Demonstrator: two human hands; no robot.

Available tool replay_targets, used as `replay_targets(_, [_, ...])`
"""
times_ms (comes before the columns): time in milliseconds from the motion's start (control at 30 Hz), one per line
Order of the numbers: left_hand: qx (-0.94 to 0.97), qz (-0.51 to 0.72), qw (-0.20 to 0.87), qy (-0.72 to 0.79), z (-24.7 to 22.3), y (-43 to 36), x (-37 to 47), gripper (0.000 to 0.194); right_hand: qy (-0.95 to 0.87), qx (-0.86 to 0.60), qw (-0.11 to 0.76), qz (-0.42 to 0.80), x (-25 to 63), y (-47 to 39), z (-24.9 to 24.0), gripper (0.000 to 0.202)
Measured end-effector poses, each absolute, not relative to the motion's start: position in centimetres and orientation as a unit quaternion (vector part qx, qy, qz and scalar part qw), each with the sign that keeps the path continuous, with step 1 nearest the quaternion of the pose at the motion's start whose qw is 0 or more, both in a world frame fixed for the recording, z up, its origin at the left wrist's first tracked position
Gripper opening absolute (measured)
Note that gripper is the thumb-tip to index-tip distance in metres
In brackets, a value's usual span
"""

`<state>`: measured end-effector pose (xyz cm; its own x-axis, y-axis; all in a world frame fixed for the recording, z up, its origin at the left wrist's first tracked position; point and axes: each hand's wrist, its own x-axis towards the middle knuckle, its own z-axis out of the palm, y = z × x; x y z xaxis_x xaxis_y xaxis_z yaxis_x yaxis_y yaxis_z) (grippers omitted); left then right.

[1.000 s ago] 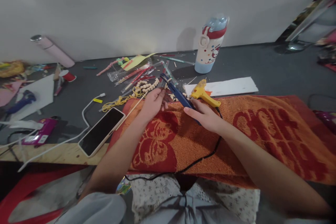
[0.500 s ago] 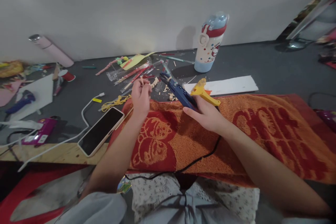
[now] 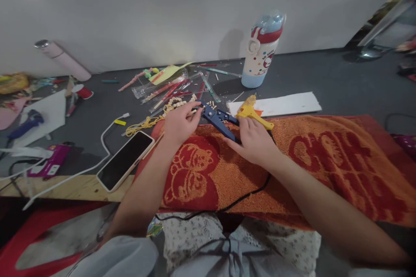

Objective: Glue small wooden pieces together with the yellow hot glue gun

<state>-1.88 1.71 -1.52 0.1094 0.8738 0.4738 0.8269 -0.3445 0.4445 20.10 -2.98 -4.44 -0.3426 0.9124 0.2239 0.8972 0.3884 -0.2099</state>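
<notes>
My right hand (image 3: 256, 143) is wrapped round the handles of blue pliers (image 3: 217, 124), which are spread apart. Their jaws point left, over the far edge of an orange and red towel (image 3: 242, 169). At those jaws, my left hand (image 3: 181, 124) is closed in a pinch on a thin pale wooden stick (image 3: 194, 111), most of it covered by the fingers. A yellow glue gun (image 3: 249, 108) lies just beyond my right fingers. Short cut pale pieces (image 3: 212, 104) are scattered behind the plier head.
A white strip (image 3: 289, 104) and a standing bottle (image 3: 261, 54) are behind the towel. Plastic-wrapped sticks (image 3: 170, 94), yellow cord (image 3: 141, 126) and a phone (image 3: 126, 161) are to the left. A black cable (image 3: 240, 201) crosses the towel's front.
My left hand has moved right, bringing the stick to the plier jaws. The pliers have tilted flatter and their handles are spread wider, still in my right hand.
</notes>
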Motion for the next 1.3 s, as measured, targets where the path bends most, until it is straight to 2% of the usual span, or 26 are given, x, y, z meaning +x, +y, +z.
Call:
replay_targets(200, [0.757, 0.305, 0.026, 0.577, -1.7, 1.6, -1.6, 0.026, -0.821, -0.555, 0.132, -0.018, 20.0, -3.2, -4.2, 0.065])
replay_targets(467, [0.755, 0.355, -0.002, 0.551, -2.4, 1.5, -1.5, 0.019, -0.821, -0.552, 0.144, -0.016, 19.9, -3.3, -4.4, 0.064])
replay_targets(600, [0.728, 0.444, -0.022, 0.522, -2.7, 1.1, -1.5, 0.022, -0.788, -0.582, 0.193, 0.049, 20.2, -3.0, -4.3, 0.062])
replay_targets(667, [0.751, 0.432, -0.017, 0.500, -2.5, 0.9, -1.5, 0.022, -0.751, -0.609, 0.222, 0.125, 20.5, -2.8, -4.0, 0.058])
replay_targets(733, [0.798, 0.349, 0.011, 0.491, -2.2, 0.7, -1.4, 0.020, -0.704, -0.630, 0.253, 0.207, 20.8, -2.6, -3.7, 0.053])
replay_targets(900, [0.875, -0.041, 0.055, 0.480, -1.1, 1.0, -0.6, 0.019, -0.638, -0.616, 0.329, 0.324, 21.2, -2.4, -3.1, 0.050])
replay_targets(967, [0.869, -0.108, 0.054, 0.480, -1.0, 1.2, -0.3, 0.022, -0.631, -0.608, 0.338, 0.342, 21.2, -2.4, -3.3, 0.051])
replay_targets(1067, [0.870, -0.091, 0.072, 0.478, -1.1, 1.5, -0.4, 0.024, -0.630, -0.601, 0.340, 0.356, 21.1, -2.4, -3.6, 0.052])
replay_targets(1300, [0.827, 0.075, 0.096, 0.549, -1.8, 2.1, -1.5, 0.020, -0.627, -0.589, 0.349, 0.371, 21.2, -2.3, -3.8, 0.051])
